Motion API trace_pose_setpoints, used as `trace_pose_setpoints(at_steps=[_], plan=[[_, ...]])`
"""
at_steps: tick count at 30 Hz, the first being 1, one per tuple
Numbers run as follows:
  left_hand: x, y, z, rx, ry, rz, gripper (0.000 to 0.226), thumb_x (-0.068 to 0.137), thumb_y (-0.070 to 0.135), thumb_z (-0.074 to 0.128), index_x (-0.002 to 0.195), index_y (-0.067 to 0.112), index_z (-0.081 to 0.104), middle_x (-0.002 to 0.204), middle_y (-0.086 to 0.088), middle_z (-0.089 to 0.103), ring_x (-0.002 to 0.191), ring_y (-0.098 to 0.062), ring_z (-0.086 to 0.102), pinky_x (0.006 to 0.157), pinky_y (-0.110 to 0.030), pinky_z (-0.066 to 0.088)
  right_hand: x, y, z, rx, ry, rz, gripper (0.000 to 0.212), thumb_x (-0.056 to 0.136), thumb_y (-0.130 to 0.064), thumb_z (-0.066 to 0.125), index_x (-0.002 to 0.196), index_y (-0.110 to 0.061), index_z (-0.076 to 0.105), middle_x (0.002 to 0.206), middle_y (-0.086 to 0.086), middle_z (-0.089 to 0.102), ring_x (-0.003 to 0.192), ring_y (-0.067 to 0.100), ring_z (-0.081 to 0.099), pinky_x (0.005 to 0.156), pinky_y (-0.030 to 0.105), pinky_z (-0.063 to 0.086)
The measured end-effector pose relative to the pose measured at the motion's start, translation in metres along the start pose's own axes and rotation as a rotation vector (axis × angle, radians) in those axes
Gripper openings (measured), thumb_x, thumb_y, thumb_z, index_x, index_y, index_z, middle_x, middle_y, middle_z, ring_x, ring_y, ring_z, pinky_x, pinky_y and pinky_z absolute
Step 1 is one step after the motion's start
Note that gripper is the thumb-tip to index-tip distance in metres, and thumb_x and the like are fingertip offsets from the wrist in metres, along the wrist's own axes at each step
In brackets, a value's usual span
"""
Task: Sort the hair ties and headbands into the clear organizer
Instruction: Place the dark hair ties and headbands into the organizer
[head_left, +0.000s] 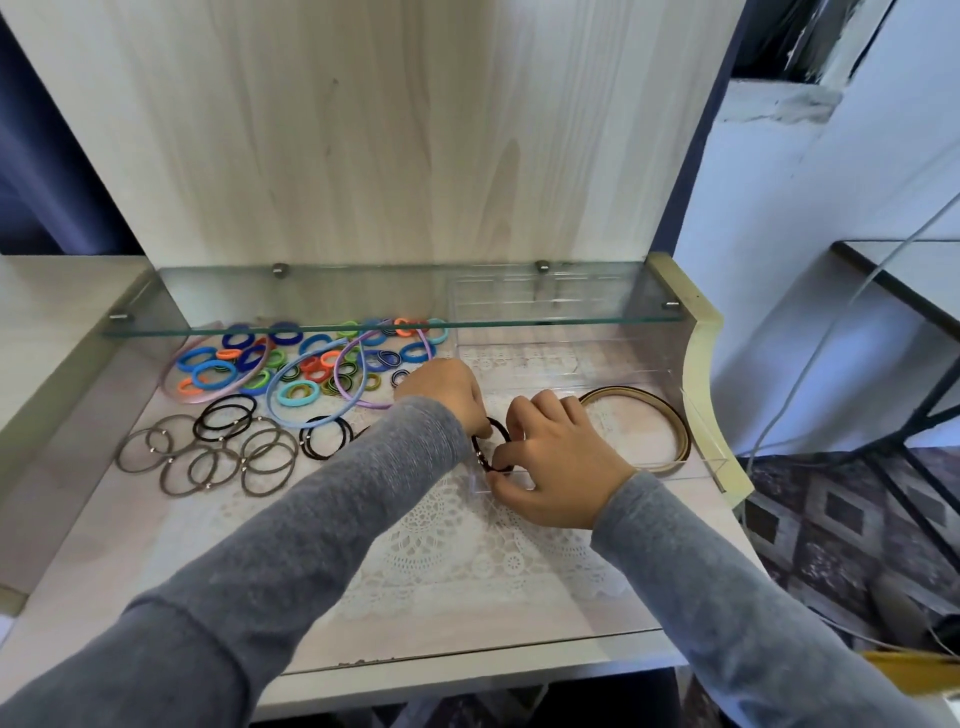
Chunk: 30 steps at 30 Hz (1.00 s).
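Both hands hold a bunch of black hair ties at the near left corner of the clear organizer. My left hand grips the bunch from the top left and my right hand pinches it from the right. A brown and gold headband lies inside the organizer at the right. Colourful hair ties lie piled at the back left with pink, blue and purple headbands. More black ties and grey-brown ties lie in front of them.
A glass shelf hangs just above the back of the surface and over the organizer's far part. A white lace doily covers the middle of the wooden desk. The desk's raised cream side bounds the right.
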<state>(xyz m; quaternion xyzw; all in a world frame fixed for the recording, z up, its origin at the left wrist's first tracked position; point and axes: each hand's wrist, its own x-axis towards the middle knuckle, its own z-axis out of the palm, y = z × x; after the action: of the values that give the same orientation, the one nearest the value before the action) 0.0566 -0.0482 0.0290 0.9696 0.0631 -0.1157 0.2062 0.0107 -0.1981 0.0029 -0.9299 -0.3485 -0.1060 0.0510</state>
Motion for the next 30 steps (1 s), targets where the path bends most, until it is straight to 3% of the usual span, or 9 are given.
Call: trace_pose_setpoints(at_steps=[11,14,16,20,23,26,30], plan=[[0.000,0.003,0.007,0.070,-0.031,-0.013,0.018,0.063,0.030,0.084,0.077,0.024,0.075,0.081,0.007,0.070,0.079,-0.014,0.065,0.076,-0.033,0.057,0.000,0.007,0.000,0.007,-0.035,0.002,0.046,0.081,-0.055,0.032,0.079,-0.032,0.072,0.085,-0.004,0.049,0.084,0.019,0.040,0.077,0.037,0.034],[0.001,0.002,0.006,0.082,-0.024,-0.007,0.014,0.069,0.028,0.079,0.083,0.025,0.076,0.088,0.006,0.070,0.081,-0.015,0.065,0.078,-0.034,0.057,0.003,0.011,-0.008,0.170,-0.134,0.114,0.057,0.076,-0.058,0.019,0.093,-0.036,0.069,0.093,-0.011,0.047,0.092,0.013,0.035,0.083,0.033,0.028],[0.000,0.002,0.006,0.090,-0.036,0.005,0.016,0.069,0.030,0.081,0.083,0.025,0.076,0.087,0.006,0.070,0.081,-0.015,0.065,0.077,-0.033,0.057,0.006,0.016,-0.012,0.357,-0.132,0.213,0.050,0.076,-0.053,0.022,0.093,-0.036,0.065,0.092,-0.014,0.052,0.091,0.012,0.039,0.084,0.033,0.033],[-0.002,0.002,0.007,0.125,-0.041,0.029,0.027,0.064,0.042,0.085,0.082,0.024,0.076,0.084,0.007,0.070,0.079,-0.013,0.064,0.076,-0.034,0.057,0.009,0.025,-0.018,0.644,-0.139,0.455,0.026,0.090,-0.016,0.039,0.097,-0.020,0.063,0.089,-0.002,0.064,0.076,0.015,0.057,0.072,0.034,0.051],[-0.005,0.002,0.006,0.178,-0.028,0.059,0.035,0.060,0.052,0.084,0.082,0.025,0.076,0.084,0.007,0.069,0.081,-0.014,0.064,0.080,-0.036,0.056,0.012,0.027,-0.016,0.681,-0.224,0.550,0.031,0.090,-0.006,0.037,0.099,-0.014,0.065,0.098,0.003,0.067,0.083,0.015,0.062,0.071,0.025,0.051],[-0.009,0.002,0.005,0.232,-0.018,0.089,0.041,0.056,0.060,0.081,0.081,0.028,0.076,0.084,0.007,0.067,0.083,-0.015,0.062,0.083,-0.038,0.054,0.018,0.023,-0.015,0.683,-0.265,0.607,0.032,0.089,-0.005,0.036,0.098,-0.008,0.068,0.099,0.007,0.069,0.089,0.019,0.065,0.083,0.031,0.053],[-0.014,-0.002,0.005,0.264,0.041,0.119,0.033,0.076,0.059,0.060,0.086,0.030,0.075,0.096,0.006,0.062,0.088,-0.017,0.057,0.089,-0.041,0.047,0.027,0.022,-0.013,0.689,-0.311,0.686,0.030,0.088,-0.007,0.039,0.092,-0.001,0.068,0.087,0.011,0.070,0.085,0.024,0.067,0.083,0.039,0.055]])
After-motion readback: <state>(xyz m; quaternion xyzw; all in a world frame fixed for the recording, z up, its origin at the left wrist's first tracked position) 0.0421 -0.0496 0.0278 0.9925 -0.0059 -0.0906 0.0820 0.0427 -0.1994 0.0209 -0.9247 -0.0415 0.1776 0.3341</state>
